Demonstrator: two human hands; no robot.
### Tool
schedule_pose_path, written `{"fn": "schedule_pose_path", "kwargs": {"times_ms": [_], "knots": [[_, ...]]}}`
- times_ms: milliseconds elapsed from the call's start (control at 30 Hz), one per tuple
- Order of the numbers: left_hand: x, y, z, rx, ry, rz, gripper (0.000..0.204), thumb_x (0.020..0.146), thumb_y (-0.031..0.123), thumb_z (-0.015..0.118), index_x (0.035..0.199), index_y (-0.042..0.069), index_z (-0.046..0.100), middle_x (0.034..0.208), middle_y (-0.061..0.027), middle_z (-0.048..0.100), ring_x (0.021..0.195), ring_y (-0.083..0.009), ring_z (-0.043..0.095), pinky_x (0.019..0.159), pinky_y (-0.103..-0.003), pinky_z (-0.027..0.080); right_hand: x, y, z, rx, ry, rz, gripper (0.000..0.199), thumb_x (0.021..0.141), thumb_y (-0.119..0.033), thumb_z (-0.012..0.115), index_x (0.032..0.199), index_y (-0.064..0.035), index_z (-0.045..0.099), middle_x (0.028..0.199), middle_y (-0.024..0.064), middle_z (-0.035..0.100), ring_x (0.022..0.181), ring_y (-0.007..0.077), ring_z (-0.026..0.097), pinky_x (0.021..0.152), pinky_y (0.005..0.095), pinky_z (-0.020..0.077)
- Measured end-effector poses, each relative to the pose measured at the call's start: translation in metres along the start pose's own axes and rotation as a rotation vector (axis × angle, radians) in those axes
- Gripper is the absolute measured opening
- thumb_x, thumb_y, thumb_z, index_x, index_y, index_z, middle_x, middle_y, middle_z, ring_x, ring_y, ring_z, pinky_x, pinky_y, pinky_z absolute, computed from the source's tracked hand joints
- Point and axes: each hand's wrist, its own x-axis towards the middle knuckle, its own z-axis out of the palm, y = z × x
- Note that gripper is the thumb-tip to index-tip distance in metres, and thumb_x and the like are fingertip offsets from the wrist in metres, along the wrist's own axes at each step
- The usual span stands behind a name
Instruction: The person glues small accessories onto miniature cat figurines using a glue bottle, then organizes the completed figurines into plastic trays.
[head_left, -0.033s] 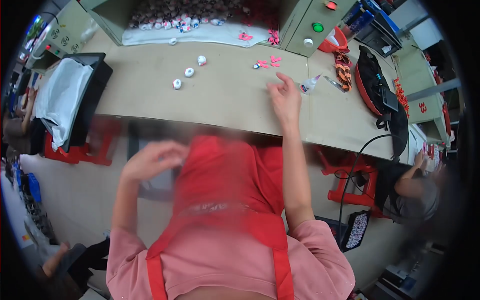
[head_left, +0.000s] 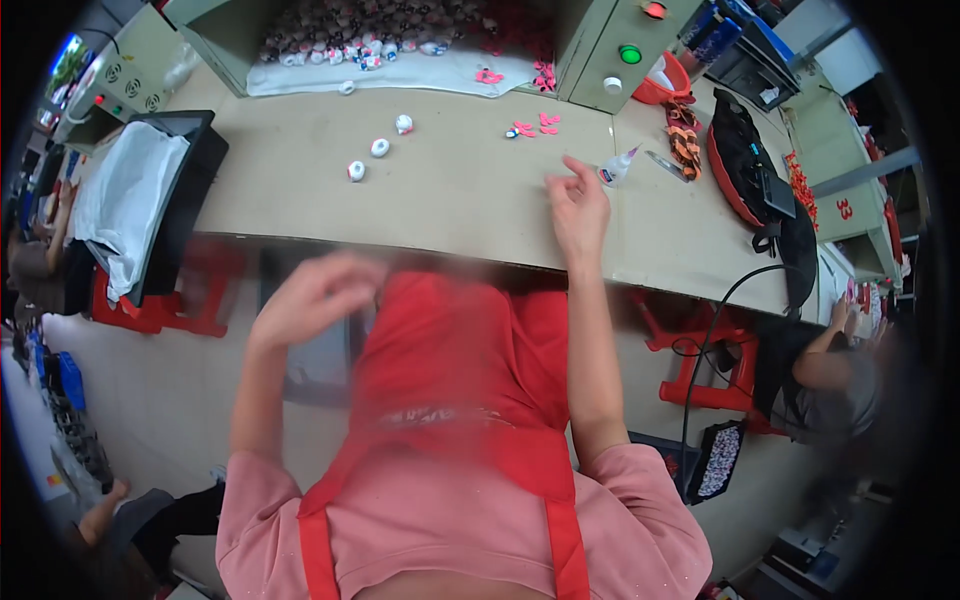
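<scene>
My right hand [head_left: 580, 210] hovers over the right half of the tabletop [head_left: 470, 205], its fingers loosely stretched apart and nothing seen in them. Just right of its fingertips is a small white glue bottle [head_left: 614, 171] with a pointed tip. Beyond it lie several small pink pieces [head_left: 548, 124], one next to a small blue-and-white bit. My left hand [head_left: 325, 290] hangs near the table's front edge, beside the red apron [head_left: 450, 340]. Motion smears its fingers, so its grip is unclear. On the left half sit three small white round pieces [head_left: 379, 148] with dark spots.
An open-fronted green cabinet [head_left: 215, 45] at the back holds a heap of small white pieces [head_left: 360, 35]. Tweezers [head_left: 667, 165], an orange basket [head_left: 665, 82] and a black bag [head_left: 745, 170] stand right. A cloth-lined black tray [head_left: 185, 200] is left. Other people sit at both sides.
My left hand has risen slightly toward the table edge. My right hand has shifted a little to the right, nearer the glue bottle. The pieces on the table have not moved.
</scene>
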Motion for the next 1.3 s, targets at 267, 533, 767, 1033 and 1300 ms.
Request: {"fn": "schedule_pose_path", "kwargs": {"times_ms": [267, 533, 767, 1033, 1300], "knots": [[0.122, -0.008, 0.001, 0.877, 0.707, 0.399, 0.035, 0.081, 0.02, 0.062, 0.111, 0.004, 0.055, 0.103, -0.01, 0.054, 0.091, -0.0256, 0.054, 0.075, -0.035, 0.048, 0.004, 0.02, -0.042, -0.045, 0.424, -0.046, 0.065, 0.072, -0.02, 0.071, 0.124, 0.0029, 0.039, 0.103, 0.0135, 0.049, 0.077, 0.0186, 0.054, 0.07, 0.0323, 0.0465], [0.176, -0.05, -0.031, 0.744, 0.709, 0.165, 0.039, 0.078, 0.032, 0.064, 0.112, 0.017, 0.056, 0.089, -0.0089, 0.051, 0.082, -0.0268, 0.056, 0.065, -0.037, 0.049, 0.058, 0.037, -0.033, -0.353, 0.254, 0.054, 0.057, 0.066, -0.03, 0.076, 0.111, 0.0001, 0.055, 0.097, 0.0119, 0.056, 0.08, 0.0211, 0.057, 0.075, 0.0349, 0.0452], [0.209, -0.046, -0.027, 0.642, 0.565, 0.328, 0.027, 0.075, 0.027, 0.065, 0.1, 0.016, 0.063, 0.092, -0.0119, 0.051, 0.087, -0.029, 0.055, 0.071, -0.039, 0.048, 0.068, 0.025, -0.013, -0.241, 0.275, -0.009, 0.035, 0.072, -0.019, 0.071, 0.098, 0.0007, 0.06, 0.08, 0.0063, 0.058, 0.069, 0.0153, 0.053, 0.065, 0.0272, 0.0443], [0.039, -0.035, -0.149, 1.44, 1.414, -0.364, 0.065, 0.072, 0.037, 0.069, 0.125, 0.011, 0.045, 0.125, -0.0185, 0.04, 0.118, -0.036, 0.037, 0.089, -0.057, 0.032, 0.064, 0.032, -0.016, -0.275, 0.266, 0.013, 0.028, 0.071, -0.015, 0.071, 0.092, 0.0001, 0.059, 0.078, 0.0056, 0.055, 0.067, 0.0162, 0.049, 0.067, 0.0288, 0.0429], [0.013, -0.116, -0.214, 1.508, 1.22, -0.241, 0.033, 0.079, 0.006, 0.055, 0.112, 0.007, 0.052, 0.098, -0.0126, 0.051, 0.099, -0.0308, 0.049, 0.09, -0.046, 0.037, 0.057, 0.022, -0.027, -0.028, 0.17, 0.084, 0.023, 0.071, -0.008, 0.069, 0.089, -0.0007, 0.057, 0.095, 0.0078, 0.061, 0.075, 0.0164, 0.055, 0.071, 0.0288, 0.0448]]}}
